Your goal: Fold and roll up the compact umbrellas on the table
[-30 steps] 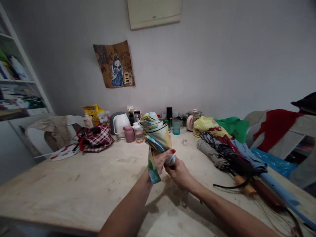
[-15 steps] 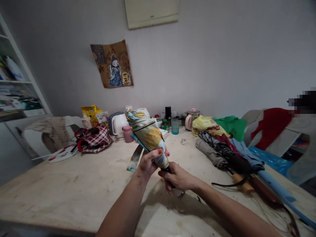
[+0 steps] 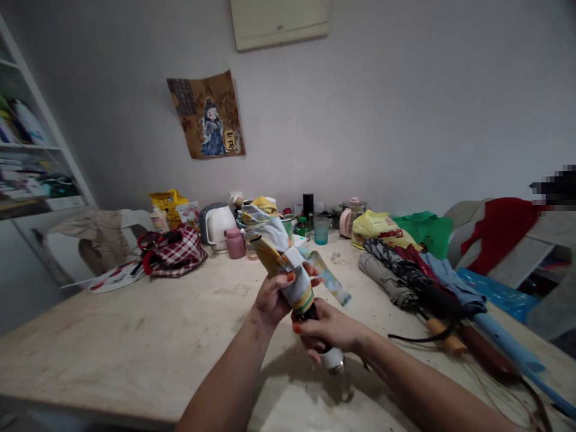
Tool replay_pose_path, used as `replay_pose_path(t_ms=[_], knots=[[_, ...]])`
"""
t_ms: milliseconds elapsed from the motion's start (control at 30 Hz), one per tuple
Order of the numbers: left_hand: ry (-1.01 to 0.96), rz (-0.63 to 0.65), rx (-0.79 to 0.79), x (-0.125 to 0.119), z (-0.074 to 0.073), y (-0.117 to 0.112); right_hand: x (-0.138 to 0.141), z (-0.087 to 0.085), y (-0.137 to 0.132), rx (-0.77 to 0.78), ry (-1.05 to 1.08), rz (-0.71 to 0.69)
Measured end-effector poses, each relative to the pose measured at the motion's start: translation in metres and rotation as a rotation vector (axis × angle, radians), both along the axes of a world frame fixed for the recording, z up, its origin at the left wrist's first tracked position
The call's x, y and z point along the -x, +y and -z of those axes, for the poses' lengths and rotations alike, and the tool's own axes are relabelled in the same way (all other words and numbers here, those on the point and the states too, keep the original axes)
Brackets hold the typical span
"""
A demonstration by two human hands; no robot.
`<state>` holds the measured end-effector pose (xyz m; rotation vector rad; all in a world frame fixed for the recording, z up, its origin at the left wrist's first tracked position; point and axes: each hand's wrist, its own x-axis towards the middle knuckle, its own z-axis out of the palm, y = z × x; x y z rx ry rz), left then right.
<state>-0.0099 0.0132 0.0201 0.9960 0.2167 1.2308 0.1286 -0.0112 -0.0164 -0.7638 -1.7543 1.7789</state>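
A furled umbrella (image 3: 269,233) with yellow, white and pale blue cloth slants across the middle of the head view, its top pointing away to the left. My left hand (image 3: 275,295) is closed around the lower folds of the cloth. Just below, my right hand (image 3: 327,327) grips the dark handle, whose white end sticks out beneath the fingers. A loose patterned strap (image 3: 330,279) hangs off the right side of the cloth, and a small white patch shows above my left hand. The umbrella is held above the wooden table (image 3: 135,336).
Several folded umbrellas (image 3: 405,282) lie on the right, handles toward me. Behind them sit a yellow plastic bag (image 3: 375,230) and a green bag (image 3: 425,234). A kettle (image 3: 219,227), pink jar (image 3: 234,243) and blue cup (image 3: 321,230) line the back; a checked bag (image 3: 177,252) is left.
The umbrella has turned about its length in my hands. Its loose strap has swung from the left side to the right, and more of the white handle end shows.
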Motion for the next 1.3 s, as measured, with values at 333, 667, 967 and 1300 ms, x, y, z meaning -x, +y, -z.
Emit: replay_pose_path(t_ms=[333, 667, 967, 1300], knots=[[0.002, -0.348, 0.214, -0.016, 0.005, 0.008, 0.008, 0.017, 0.009, -0.479, -0.468, 0.585], [0.088, -0.219, 0.091, 0.000, 0.001, 0.005, -0.069, -0.052, 0.011, -0.259, -0.248, -0.198], [0.327, -0.093, -0.171, -0.030, 0.019, -0.010, -0.037, -0.080, -0.014, -0.661, 0.287, 0.530], [0.342, 0.162, -0.065, -0.032, 0.038, -0.003, -0.043, -0.067, 0.016, -0.491, 0.317, 0.282]])
